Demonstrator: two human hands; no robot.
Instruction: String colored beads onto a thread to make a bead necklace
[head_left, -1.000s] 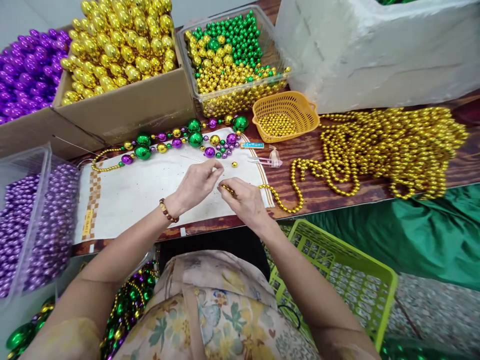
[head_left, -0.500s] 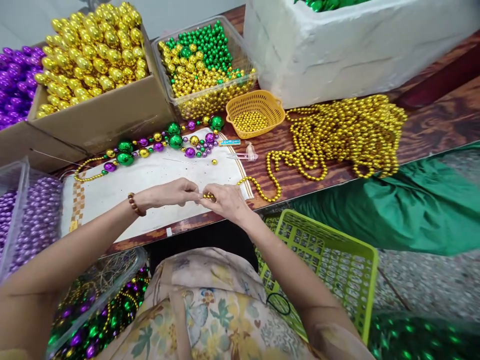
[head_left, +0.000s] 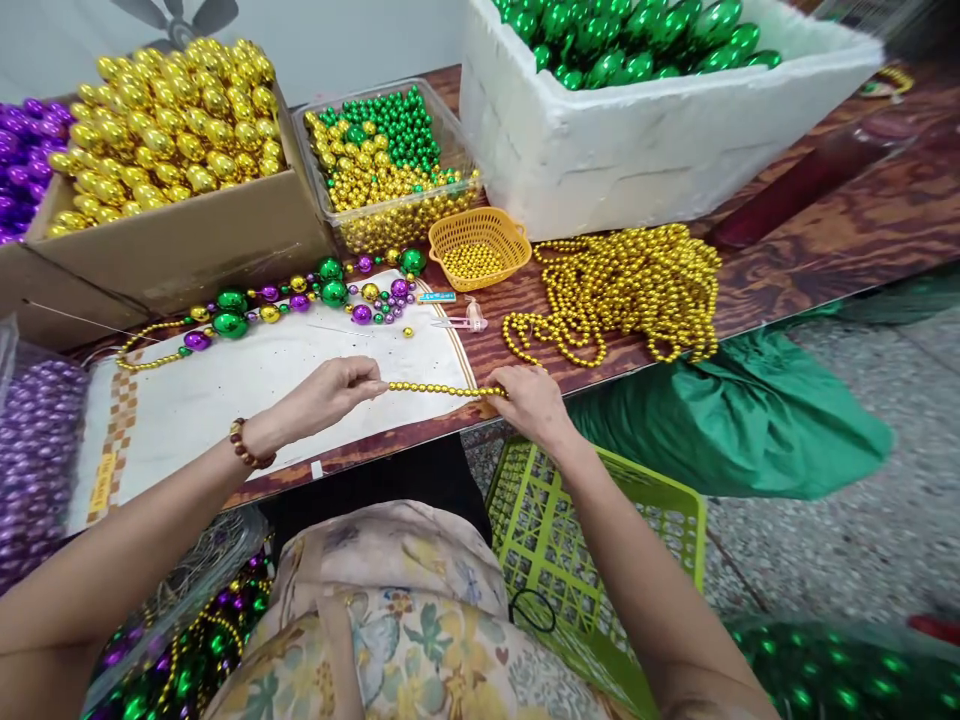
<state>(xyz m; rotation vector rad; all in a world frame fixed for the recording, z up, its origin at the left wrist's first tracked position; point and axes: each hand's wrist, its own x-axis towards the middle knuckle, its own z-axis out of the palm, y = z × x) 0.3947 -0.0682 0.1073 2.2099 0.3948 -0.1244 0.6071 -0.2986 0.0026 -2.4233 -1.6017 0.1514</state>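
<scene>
Two hands hold a taut gold bead strand [head_left: 442, 389] over the white cloth [head_left: 247, 385]: I see the left hand [head_left: 330, 392] pinching one end, the right hand [head_left: 531, 400] closed on the other. Beyond the fingers lie a mixed bead string [head_left: 300, 297], an orange basket [head_left: 478, 247] and a gold strand pile [head_left: 630, 290]; a green crate [head_left: 600, 540] sits below the right wrist. Both forearms extend forward, palms down; the right fingertips are hidden.

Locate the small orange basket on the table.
The orange basket sits centre-table, between the clear tub of green and gold beads and the gold bead-strand pile.
</scene>
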